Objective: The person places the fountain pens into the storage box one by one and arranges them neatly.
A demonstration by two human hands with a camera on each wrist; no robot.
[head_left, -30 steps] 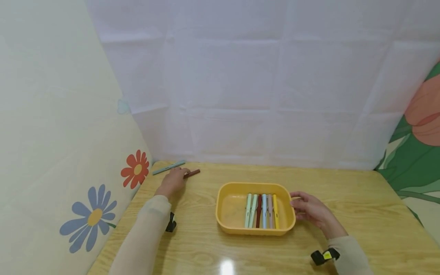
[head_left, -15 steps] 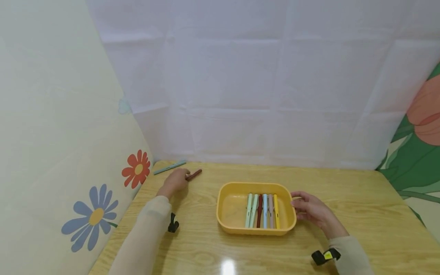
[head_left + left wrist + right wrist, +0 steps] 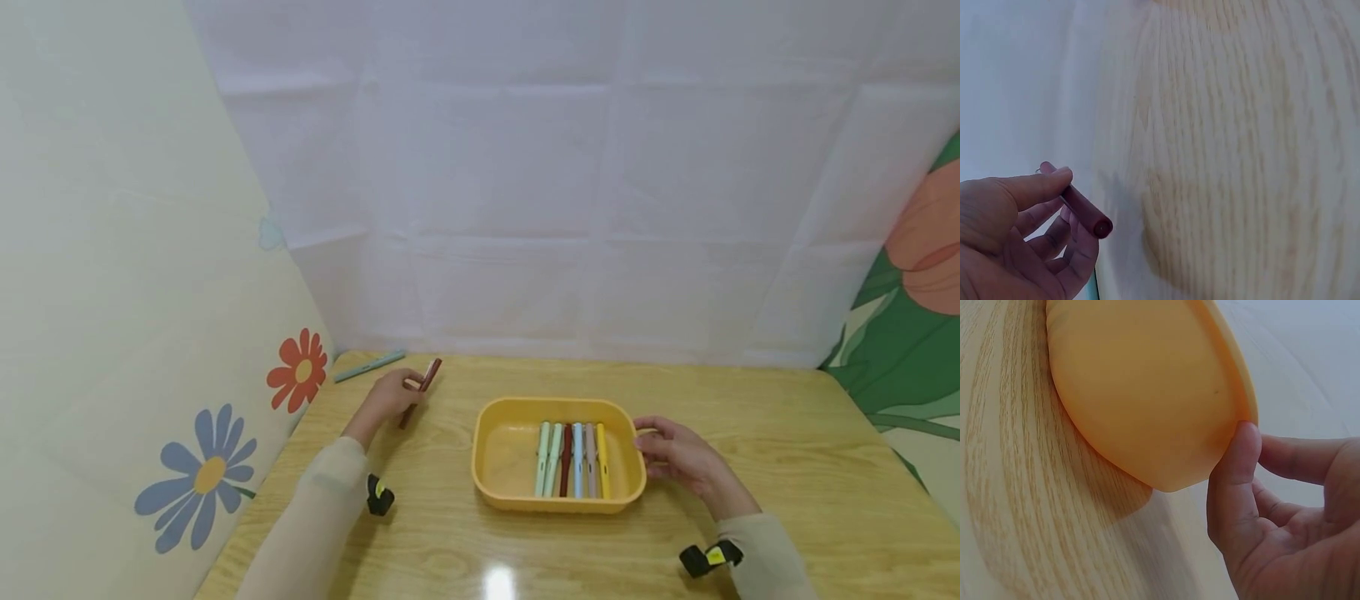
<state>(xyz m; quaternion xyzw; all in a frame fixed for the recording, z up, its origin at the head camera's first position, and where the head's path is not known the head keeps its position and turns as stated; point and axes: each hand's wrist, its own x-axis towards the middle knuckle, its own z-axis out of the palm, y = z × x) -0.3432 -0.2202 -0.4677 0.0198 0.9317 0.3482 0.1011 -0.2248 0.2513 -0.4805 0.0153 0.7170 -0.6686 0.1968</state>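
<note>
My left hand pinches a dark red pen between thumb and fingers. The pen tilts above the wooden table. In the left wrist view, its round end points out past the fingers. At the table's back left lies a grey-green pen, just beyond that hand. My right hand holds the right end of a yellow tray by its rim; the right wrist view shows the fingertips at the tray's edge. Inside the tray, several pens lie side by side: light green, dark red, light blue, mauve and yellow.
The wooden table ends at a white cloth backdrop behind. A flower-printed panel borders the left side, and another printed panel the right. Each wrist wears a black strap.
The dark red pen has turned in my left hand, from lying nearly level to a steeper slant, and has risen slightly. My right hand and the tray have stayed in place.
</note>
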